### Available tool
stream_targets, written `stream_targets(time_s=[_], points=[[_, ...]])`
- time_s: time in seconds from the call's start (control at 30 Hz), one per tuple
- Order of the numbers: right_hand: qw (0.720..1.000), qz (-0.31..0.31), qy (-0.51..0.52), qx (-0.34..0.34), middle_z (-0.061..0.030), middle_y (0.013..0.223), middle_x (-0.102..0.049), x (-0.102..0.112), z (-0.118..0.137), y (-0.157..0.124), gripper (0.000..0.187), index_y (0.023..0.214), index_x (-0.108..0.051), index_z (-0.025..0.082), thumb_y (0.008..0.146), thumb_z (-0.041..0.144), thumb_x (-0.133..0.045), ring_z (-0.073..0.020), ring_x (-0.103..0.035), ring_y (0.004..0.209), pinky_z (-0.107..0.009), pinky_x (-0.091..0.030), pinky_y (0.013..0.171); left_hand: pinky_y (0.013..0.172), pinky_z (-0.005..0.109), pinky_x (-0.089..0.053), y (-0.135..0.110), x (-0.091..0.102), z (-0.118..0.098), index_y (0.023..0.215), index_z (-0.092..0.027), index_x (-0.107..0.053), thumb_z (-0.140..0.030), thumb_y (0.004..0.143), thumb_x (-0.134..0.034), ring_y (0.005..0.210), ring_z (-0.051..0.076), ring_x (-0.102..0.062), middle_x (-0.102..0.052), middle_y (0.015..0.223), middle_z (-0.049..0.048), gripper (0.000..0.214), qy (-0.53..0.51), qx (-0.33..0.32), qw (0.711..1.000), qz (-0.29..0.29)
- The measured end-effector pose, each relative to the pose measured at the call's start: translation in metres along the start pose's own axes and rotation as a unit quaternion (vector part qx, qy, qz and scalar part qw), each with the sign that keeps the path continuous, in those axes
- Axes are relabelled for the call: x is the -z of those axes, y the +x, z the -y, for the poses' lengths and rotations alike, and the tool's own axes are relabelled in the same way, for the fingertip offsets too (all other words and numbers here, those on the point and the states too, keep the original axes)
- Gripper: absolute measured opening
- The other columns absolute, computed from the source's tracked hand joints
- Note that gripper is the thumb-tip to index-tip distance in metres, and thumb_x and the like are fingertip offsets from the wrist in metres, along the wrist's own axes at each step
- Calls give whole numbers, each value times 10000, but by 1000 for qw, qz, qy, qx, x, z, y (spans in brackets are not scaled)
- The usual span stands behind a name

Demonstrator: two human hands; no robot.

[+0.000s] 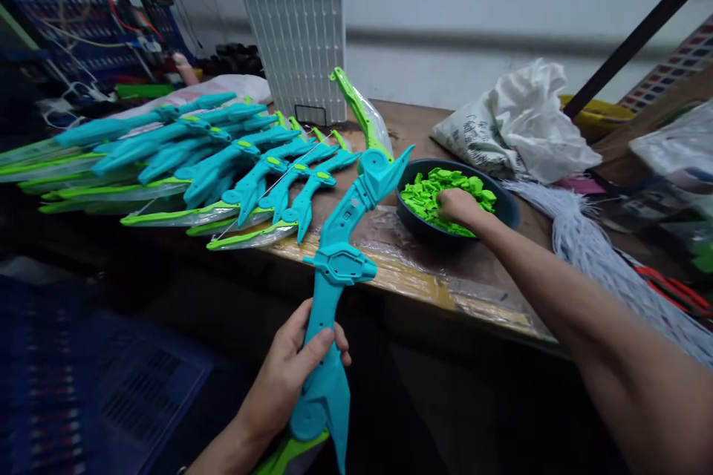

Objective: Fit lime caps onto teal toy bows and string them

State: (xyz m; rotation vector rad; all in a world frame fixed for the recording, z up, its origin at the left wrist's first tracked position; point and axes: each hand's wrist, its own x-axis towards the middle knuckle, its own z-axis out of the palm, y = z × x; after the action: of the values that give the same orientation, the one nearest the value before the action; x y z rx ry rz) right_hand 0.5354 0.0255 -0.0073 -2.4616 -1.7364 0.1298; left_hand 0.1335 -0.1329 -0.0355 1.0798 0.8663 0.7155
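Note:
My left hand (292, 375) is wrapped round the lower grip of a teal toy bow (345, 226) with lime-green limbs. The bow stands tilted, its upper limb reaching over the table. My right hand (455, 205) reaches into a dark blue bowl (504, 202) filled with small lime-green plastic pieces (431, 189). Its fingers are curled down among the pieces, and what they grip is hidden.
A row of several finished teal-and-green bows (223, 163) lies across the wooden table (423, 274) at left. A white plastic bag (521, 122) and a bundle of white cords (590, 245) lie at right. A white grid panel (295, 22) stands behind. A blue crate (111, 378) sits below left.

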Motion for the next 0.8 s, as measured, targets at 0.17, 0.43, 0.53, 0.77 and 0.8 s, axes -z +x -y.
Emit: stream_targets(time_s=[0.17,0.43,0.53,0.77,0.8], points=[[975,-144,164,43,-120,1036,-746,22,12,-55,230,1034,-708,107,916,305,-698,-241,-708,979,-401,-559,915,711,238,-503,-14,-2,5,1164,-177,-620,-363,909,-733,869,176,-662,-722,947,64,336,-3,-18,1000,-10],[800,-165,533,222,-34,971,-760,15,71,-260,187,1039,-748,218,871,297,-774,-172,-703,887,-290,-564,807,646,289,-549,-36,-18,-5,1025,-181,-580,-453,936,-681,537,111,-608,-651,737,-26,303,-9,-16,1000,6],[748,-116,607,240,-5,1017,-763,14,79,-304,173,1015,-771,267,854,208,-787,-158,-704,964,-260,-561,861,685,258,-525,-44,-16,-15,1092,-152,-587,-414,855,-770,699,153,-666,-727,784,43,398,35,-10,999,24],[697,-45,689,193,-4,1040,-719,1,84,-349,164,936,-770,272,825,153,-793,-138,-678,965,-211,-563,809,526,212,-398,-76,-23,-26,1085,-136,-598,-518,869,-715,558,110,-541,-604,661,-24,454,151,-24,985,81],[697,-56,688,192,2,1009,-709,-1,85,-357,159,926,-760,269,827,149,-792,-133,-674,943,-208,-561,799,508,208,-377,-80,-28,-24,1102,-138,-599,-542,885,-691,539,102,-523,-584,665,-32,468,164,-26,982,88]])
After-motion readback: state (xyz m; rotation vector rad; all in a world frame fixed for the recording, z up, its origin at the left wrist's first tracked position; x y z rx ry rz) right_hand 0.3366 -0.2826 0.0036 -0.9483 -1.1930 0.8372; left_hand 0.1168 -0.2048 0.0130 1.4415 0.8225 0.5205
